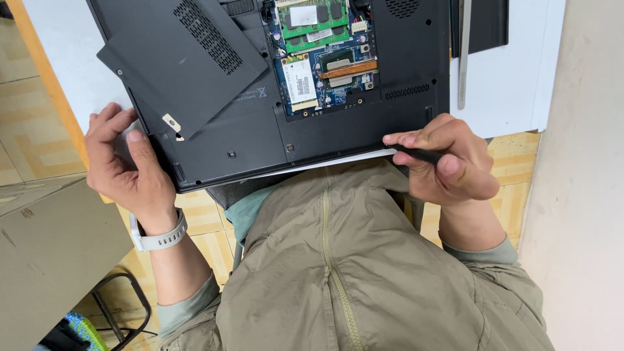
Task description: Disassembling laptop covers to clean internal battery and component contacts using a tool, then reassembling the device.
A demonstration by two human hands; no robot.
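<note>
A black laptop (260, 140) lies upside down on a white table (513, 97), its near edge hanging over my lap. An open bay shows green and blue circuit boards (322, 58). The removed black vented cover panel (185, 62) rests tilted on the laptop's left part. My left hand (123, 166) grips the laptop's near left corner, thumb on top. My right hand (448, 162) is closed around a thin black tool (422, 155) held against the near right edge of the laptop.
A long grey strip (463, 52) and a black flat piece (487, 23) lie on the table to the right of the laptop. A grey box surface (52, 260) stands at the lower left above a tiled floor. A beige wall (585, 195) runs along the right.
</note>
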